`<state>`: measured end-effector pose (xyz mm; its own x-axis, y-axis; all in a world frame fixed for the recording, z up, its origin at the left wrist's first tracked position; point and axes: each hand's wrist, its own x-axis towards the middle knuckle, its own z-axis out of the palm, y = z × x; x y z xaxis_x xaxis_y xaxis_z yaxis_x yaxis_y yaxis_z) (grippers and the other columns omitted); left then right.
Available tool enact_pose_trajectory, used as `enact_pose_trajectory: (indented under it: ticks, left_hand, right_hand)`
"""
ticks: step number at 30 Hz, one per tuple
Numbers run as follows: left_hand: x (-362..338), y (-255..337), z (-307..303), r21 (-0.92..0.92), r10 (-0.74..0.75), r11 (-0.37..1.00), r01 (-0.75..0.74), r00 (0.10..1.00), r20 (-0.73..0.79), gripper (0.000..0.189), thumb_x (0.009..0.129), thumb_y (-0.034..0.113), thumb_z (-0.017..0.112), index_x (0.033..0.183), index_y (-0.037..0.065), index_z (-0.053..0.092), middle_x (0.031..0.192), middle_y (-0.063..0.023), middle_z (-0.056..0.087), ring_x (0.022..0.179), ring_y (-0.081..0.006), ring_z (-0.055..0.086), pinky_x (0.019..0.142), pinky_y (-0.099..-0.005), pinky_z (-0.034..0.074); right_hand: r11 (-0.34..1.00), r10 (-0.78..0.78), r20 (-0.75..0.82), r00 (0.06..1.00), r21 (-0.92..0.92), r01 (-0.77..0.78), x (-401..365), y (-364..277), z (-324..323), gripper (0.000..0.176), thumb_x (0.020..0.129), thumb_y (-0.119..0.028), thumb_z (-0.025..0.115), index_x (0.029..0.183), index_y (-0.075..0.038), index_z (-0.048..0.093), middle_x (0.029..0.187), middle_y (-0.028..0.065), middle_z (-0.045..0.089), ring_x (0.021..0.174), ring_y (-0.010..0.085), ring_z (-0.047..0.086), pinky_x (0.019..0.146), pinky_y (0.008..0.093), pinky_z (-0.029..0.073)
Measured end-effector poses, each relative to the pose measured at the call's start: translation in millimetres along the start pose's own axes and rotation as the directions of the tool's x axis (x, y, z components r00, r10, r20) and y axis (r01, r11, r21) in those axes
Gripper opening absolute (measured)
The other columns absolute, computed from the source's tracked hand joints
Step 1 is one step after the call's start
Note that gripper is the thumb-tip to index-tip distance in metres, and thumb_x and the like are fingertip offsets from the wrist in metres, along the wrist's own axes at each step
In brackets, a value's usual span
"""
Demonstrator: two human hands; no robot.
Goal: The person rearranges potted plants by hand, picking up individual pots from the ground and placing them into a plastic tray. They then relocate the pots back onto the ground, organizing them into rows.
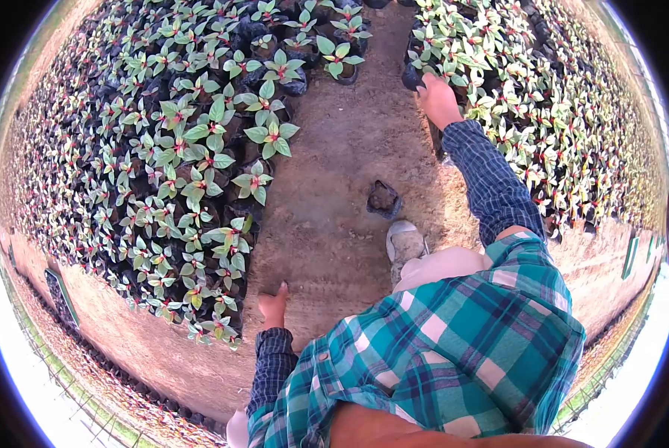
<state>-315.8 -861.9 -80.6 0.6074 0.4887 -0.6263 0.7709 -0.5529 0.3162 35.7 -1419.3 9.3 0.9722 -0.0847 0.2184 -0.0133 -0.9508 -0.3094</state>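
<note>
My right hand reaches to the near edge of the right-hand bed, its fingers closed at a black seedling bag. Leaves partly cover the fingertips there. Lower left, my left hand hangs over the dirt path beside the left bed, thumb apart and nothing visible in it. On the path between the hands stands a single black bag of soil, with no leaves showing above it. Green seedlings with reddish centres fill the left bed, each in a black bag.
A dirt path runs between the left bed and the right bed of seedlings. My shoe is just below the lone bag. A green-framed object lies at the far left, with more plant rows beyond.
</note>
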Motion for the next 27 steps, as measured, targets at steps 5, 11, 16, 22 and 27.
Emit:
enact_pose_trajectory:
  ticks: [5, 11, 16, 22, 27]
  left_hand:
    - [-9, 15, -8, 0.017, 0.02, 1.0, -0.02, 1.0, 0.02, 0.076, 0.064, 0.051, 0.082, 0.101, -0.012, 0.061, 0.101, -0.0296, 0.065, 0.096, -0.0408, 0.065, 0.083, -0.0456, 0.052]
    - [2, -1, -3, -0.17, -0.051, 0.983, 0.062, 0.996, 0.067, 0.061, 0.067, 0.039, 0.084, 0.095, -0.011, 0.063, 0.097, -0.0259, 0.067, 0.09, -0.0351, 0.067, 0.078, -0.0429, 0.053]
    - [7, -5, -2, -0.155, -0.037, 0.987, 0.049, 0.996, 0.079, 0.062, 0.067, 0.037, 0.084, 0.095, -0.014, 0.061, 0.096, -0.0254, 0.067, 0.088, -0.0344, 0.067, 0.076, -0.0422, 0.053]
    - [13, -15, 4, 0.017, -0.059, 0.998, 0.058, 0.998, 0.036, 0.073, 0.065, 0.046, 0.083, 0.099, -0.014, 0.059, 0.098, -0.029, 0.065, 0.092, -0.0398, 0.066, 0.08, -0.045, 0.053]
    - [-11, 23, -10, 0.127, -0.085, 0.988, 0.086, 0.996, -0.016, 0.082, 0.063, 0.054, 0.082, 0.103, -0.014, 0.057, 0.103, -0.0309, 0.063, 0.098, -0.0431, 0.063, 0.085, -0.047, 0.051]
  right_hand:
    - [0.93, -0.193, 0.228, 0.954, 0.354, 0.103, -6, -84, -29, 0.02, 0.086, -0.015, 0.062, 0.094, -0.001, 0.05, 0.092, 0.0213, 0.057, 0.088, 0.0426, 0.056, 0.076, 0.0481, 0.045]
    - [0.674, -0.732, 0.228, 0.642, 0.372, 0.638, -6, -139, 19, 0.012, 0.085, -0.01, 0.054, 0.094, -0.004, 0.05, 0.088, 0.013, 0.054, 0.085, 0.035, 0.059, 0.071, 0.045, 0.05]
    - [0.83, -0.453, 0.175, 0.874, 0.439, 0.343, -3, -126, 2, 0.016, 0.087, -0.009, 0.057, 0.103, -0.008, 0.056, 0.1, 0.0103, 0.058, 0.092, 0.0335, 0.059, 0.075, 0.041, 0.051]
    - [0.968, 0.218, -0.085, 0.972, -0.107, -0.226, 34, -16, -5, 0.046, 0.081, -0.008, 0.061, 0.124, -0.005, 0.047, 0.116, 0.0291, 0.045, 0.081, 0.0436, 0.063, 0.072, 0.0451, 0.055]
    - [0.99, -0.055, -0.081, 0.995, -0.132, 0.044, 52, 48, 23, 0.022, 0.082, -0.016, 0.067, 0.093, -0.001, 0.058, 0.082, 0.0247, 0.063, 0.08, 0.0434, 0.06, 0.073, 0.0495, 0.048]
